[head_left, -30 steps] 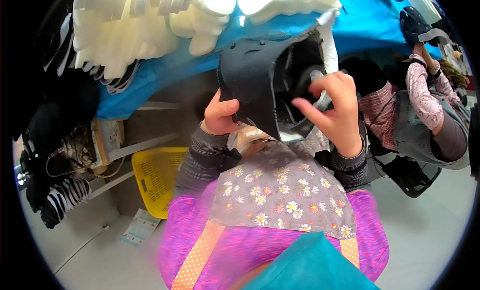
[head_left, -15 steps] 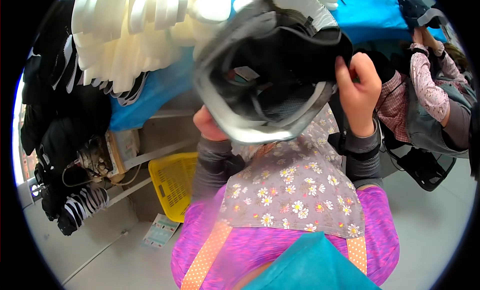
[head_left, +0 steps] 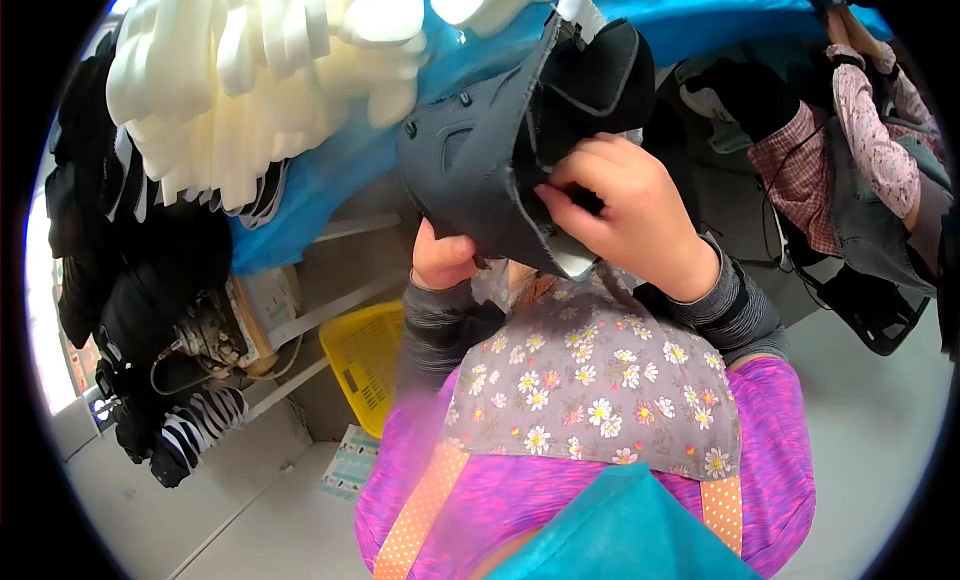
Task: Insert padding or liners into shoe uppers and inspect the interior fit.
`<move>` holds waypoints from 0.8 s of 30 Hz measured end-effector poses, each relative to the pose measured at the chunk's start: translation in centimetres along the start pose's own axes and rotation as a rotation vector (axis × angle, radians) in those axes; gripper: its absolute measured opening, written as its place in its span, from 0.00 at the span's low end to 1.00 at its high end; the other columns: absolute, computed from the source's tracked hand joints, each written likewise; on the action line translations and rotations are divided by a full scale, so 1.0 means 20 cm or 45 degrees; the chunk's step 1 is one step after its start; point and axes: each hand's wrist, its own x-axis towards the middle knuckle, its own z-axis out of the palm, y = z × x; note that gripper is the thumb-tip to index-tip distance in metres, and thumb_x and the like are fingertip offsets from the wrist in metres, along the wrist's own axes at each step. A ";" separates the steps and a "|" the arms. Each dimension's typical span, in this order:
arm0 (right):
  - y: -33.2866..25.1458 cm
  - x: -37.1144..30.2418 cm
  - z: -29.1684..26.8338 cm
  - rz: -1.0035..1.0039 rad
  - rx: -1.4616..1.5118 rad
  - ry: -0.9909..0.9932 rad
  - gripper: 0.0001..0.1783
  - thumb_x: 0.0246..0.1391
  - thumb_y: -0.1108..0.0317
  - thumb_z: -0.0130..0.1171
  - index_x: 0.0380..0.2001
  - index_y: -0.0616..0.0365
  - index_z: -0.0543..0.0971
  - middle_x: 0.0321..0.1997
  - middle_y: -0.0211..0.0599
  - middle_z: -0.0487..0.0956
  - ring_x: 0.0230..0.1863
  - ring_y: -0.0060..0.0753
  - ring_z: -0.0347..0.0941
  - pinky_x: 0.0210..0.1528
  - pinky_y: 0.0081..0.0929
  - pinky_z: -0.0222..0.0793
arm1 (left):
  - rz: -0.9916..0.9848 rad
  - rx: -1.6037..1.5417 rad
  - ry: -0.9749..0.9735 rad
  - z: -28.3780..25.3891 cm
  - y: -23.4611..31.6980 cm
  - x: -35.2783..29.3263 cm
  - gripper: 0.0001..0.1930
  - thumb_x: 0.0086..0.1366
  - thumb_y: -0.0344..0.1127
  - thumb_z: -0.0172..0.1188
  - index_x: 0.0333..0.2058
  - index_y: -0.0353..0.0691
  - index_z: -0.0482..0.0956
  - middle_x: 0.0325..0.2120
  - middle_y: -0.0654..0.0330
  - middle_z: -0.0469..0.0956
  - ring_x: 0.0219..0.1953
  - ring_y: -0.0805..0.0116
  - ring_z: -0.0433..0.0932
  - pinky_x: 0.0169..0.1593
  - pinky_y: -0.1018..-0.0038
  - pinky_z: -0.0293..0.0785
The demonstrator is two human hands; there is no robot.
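I hold a dark grey-black sewn shoe upper, tilted so that its outer side faces left and its open side faces right. A small slot and dark fittings show on its outer face, and a white strap end sticks up at its top. My left hand is closed on the lower left edge, thumb on the outside, its other fingers hidden behind. My right hand reaches to the open side, its fingers bent and pinching near the rim by the black lining. The fingertips are partly hidden.
White foam foot-shaped pieces are heaped on the blue-covered table ahead and left. Black pieces with white stripes hang at the left. Below stands a yellow basket. Another person's sleeved arm is at the right.
The shoe upper has been turned, its opening swinging from facing me to the right and its outer face now showing. My right hand has moved left and inward, from the outer edge to the opening.
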 end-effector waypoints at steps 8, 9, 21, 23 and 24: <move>0.09 -0.10 -0.07 0.347 0.389 0.450 0.06 0.52 0.78 0.63 0.26 0.60 0.74 0.25 0.29 0.72 0.27 0.21 0.68 0.31 0.19 0.64 | 0.569 0.028 0.466 -0.15 0.16 -0.05 0.35 0.63 0.58 0.57 0.60 0.39 0.69 0.57 0.56 0.74 0.59 0.61 0.71 0.64 0.59 0.63; 0.09 -0.11 -0.08 0.305 0.374 0.461 0.06 0.52 0.78 0.63 0.26 0.61 0.75 0.25 0.30 0.73 0.27 0.23 0.69 0.31 0.20 0.64 | 0.611 0.219 0.675 -0.18 0.16 -0.08 0.35 0.65 0.64 0.50 0.60 0.43 0.70 0.58 0.61 0.73 0.62 0.63 0.68 0.67 0.59 0.57; -0.02 0.09 0.00 0.033 0.032 -0.152 0.08 0.45 0.66 0.67 0.22 0.58 0.80 0.25 0.40 0.79 0.34 0.44 0.76 0.36 0.38 0.69 | 0.178 0.401 0.051 0.03 0.06 -0.07 0.41 0.55 0.43 0.68 0.64 0.33 0.62 0.59 0.50 0.69 0.52 0.56 0.74 0.56 0.61 0.70; 0.02 0.04 0.03 -0.090 0.284 0.111 0.05 0.43 0.73 0.68 0.25 0.57 0.81 0.27 0.36 0.80 0.33 0.38 0.76 0.36 0.33 0.64 | 0.227 0.346 -0.013 0.06 0.04 -0.02 0.41 0.57 0.47 0.66 0.66 0.39 0.61 0.62 0.56 0.65 0.50 0.61 0.70 0.55 0.63 0.69; 0.01 0.03 0.02 -0.097 0.294 0.105 0.05 0.43 0.73 0.68 0.25 0.57 0.81 0.27 0.36 0.80 0.33 0.38 0.76 0.36 0.33 0.64 | 0.230 0.286 -0.076 0.05 0.03 0.00 0.40 0.58 0.48 0.64 0.66 0.41 0.60 0.63 0.58 0.63 0.50 0.62 0.69 0.55 0.63 0.68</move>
